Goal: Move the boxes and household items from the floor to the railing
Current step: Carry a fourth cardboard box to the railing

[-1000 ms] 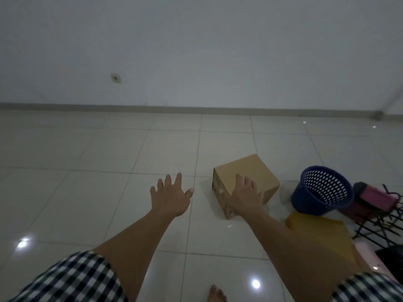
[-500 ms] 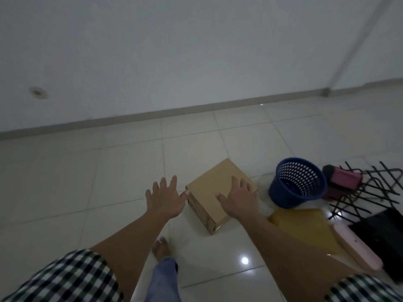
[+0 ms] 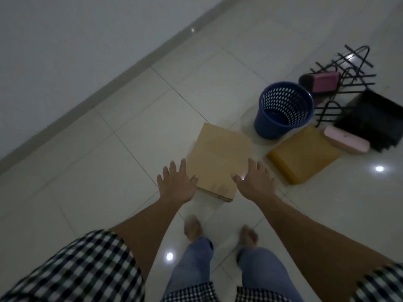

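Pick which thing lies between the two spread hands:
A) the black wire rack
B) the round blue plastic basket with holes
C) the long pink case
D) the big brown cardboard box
D: the big brown cardboard box lies on the tiled floor with the left hand at one side of it and the right hand at the other, fingers spread.

The box (image 3: 220,162) lies on the floor (image 3: 87,182) ahead of the feet (image 3: 192,229) — left hand (image 3: 176,186) beside its left edge, right hand (image 3: 255,182) over its near right corner. The basket (image 3: 283,110) stands behind and right of it; the flat package (image 3: 303,158) lies right of the box, before the basket.
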`<state>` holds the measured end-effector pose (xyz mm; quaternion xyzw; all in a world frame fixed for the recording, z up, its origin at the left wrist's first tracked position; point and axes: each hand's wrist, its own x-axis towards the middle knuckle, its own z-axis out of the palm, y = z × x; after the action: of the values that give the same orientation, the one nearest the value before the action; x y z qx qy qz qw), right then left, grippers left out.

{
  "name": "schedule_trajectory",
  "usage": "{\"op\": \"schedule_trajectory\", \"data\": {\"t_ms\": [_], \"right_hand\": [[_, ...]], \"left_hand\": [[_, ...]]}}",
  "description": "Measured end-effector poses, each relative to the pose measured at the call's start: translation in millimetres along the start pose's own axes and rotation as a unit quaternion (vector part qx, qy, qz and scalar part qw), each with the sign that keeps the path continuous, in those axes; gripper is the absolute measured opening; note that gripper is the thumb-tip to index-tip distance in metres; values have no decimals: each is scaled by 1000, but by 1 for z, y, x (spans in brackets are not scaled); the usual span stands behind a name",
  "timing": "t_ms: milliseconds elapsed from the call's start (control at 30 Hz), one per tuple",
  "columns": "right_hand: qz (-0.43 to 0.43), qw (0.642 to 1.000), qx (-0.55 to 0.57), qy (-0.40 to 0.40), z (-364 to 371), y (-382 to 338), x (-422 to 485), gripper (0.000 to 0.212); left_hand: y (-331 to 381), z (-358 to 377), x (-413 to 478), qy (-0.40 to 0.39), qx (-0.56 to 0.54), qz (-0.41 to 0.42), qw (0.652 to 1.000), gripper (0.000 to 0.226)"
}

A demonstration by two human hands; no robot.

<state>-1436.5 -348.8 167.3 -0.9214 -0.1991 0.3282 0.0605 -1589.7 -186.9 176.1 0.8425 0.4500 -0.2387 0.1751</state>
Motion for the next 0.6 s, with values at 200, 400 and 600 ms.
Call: {"op": "schedule_trajectory", "data": {"t_ms": [200,400,600], "right_hand": [[47,997,14,-67,67,15,51,80],[54,993,25,-106,148,40,133,83],[24,996,7,-80,209,63,192,86]], "left_hand": [[-13,60,72,-64,-10,13,998,77],[-26,140,159,-97,-11,-38,994,77],[-26,194,226,-81,-21,-31,996,79]]}}
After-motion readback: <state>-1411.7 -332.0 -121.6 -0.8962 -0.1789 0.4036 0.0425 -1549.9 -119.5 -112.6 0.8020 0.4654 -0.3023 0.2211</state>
